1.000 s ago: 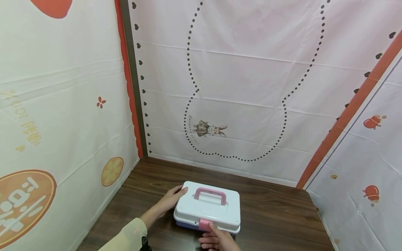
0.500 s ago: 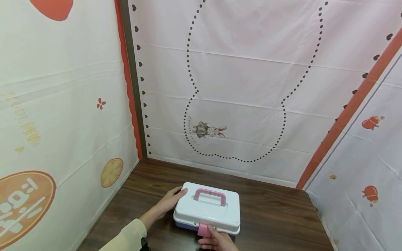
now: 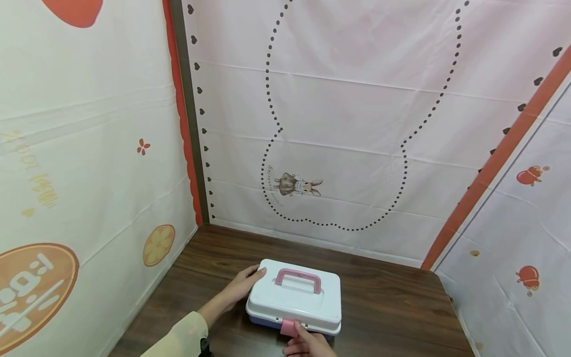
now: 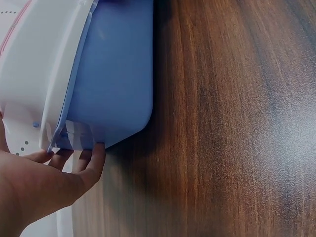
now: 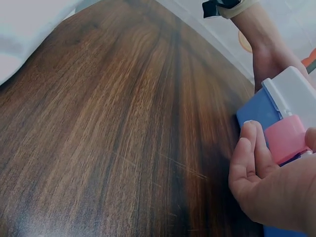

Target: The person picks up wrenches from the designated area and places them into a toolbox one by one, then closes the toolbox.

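Note:
A white-lidded storage box [image 3: 285, 302] with a blue base [image 4: 113, 64] sits on the table, its lid down. On top lies a pink carrying handle [image 3: 298, 272]. My left hand [image 3: 243, 287] holds the box's left end, thumb over the lid edge and fingers against the side below. At the front, the pink latch [image 3: 289, 327] tilts outward from the lid rim. My right hand [image 3: 311, 344] pinches this latch, the thumb at its right edge; in the right wrist view the other fingers curve beside the latch [image 5: 286, 139]. What the box contains is hidden.
Dark wood-grain table [image 3: 392, 307] surrounds the box. Printed cloth hangs behind [image 3: 339, 148] and on both sides, meeting the table edges. A black band [image 3: 205, 347] shows at the left sleeve.
The pink latch has swung outward and down from the box's front, with my right hand moving along with it. My left hand and the box have stayed in place.

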A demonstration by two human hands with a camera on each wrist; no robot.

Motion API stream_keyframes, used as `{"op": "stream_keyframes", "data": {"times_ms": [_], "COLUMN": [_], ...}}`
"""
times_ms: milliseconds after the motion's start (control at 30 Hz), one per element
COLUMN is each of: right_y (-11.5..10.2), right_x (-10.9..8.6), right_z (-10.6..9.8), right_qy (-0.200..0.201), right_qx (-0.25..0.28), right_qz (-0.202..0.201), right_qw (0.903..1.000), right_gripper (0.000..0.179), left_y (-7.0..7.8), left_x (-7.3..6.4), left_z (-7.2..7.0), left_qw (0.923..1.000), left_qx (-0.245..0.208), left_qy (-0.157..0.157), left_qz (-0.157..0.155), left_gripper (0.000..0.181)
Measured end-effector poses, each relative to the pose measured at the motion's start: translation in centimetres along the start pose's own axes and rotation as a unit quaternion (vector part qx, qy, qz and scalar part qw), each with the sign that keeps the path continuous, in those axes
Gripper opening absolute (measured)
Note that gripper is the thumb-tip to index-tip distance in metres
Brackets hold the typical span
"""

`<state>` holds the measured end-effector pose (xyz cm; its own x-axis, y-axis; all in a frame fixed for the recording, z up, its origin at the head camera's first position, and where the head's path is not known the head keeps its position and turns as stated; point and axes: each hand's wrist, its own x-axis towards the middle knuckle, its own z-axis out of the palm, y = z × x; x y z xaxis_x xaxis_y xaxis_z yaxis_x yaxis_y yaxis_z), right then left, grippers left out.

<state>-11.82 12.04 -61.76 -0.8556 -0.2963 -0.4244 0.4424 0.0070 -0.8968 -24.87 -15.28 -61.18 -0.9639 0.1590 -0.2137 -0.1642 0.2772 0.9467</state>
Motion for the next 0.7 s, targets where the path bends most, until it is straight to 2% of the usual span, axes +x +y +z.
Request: {"op": "stream_keyframes", "data": {"times_ms": [167, 467, 700], "right_y": [-0.5, -0.7, 0.2], "right_x": [-0.1, 0.8, 1.4], "right_z": [0.3, 0.0, 0.2], "right_qy": [0.005, -0.024, -0.004], "right_qx": [-0.007, 0.051, 0.080], "right_qz": [0.006, 0.026, 0.026], "right_qw": [0.9999, 0.9980, 0.9964], "right_gripper": [0.062, 0.063, 0.066], "left_y": [0.1, 0.4, -0.1], "left_x": [0.0, 0.3, 0.7], "left_z": [0.0, -0.4, -0.4], "left_qw": [0.9999, 0.9991, 0.9983], "left_qx": [0.011, 0.025, 0.040], "left_qy": [0.001, -0.002, 0.001], "left_qz": [0.011, 0.035, 0.041], "left_gripper": [0.098, 0.089, 0.086]}}
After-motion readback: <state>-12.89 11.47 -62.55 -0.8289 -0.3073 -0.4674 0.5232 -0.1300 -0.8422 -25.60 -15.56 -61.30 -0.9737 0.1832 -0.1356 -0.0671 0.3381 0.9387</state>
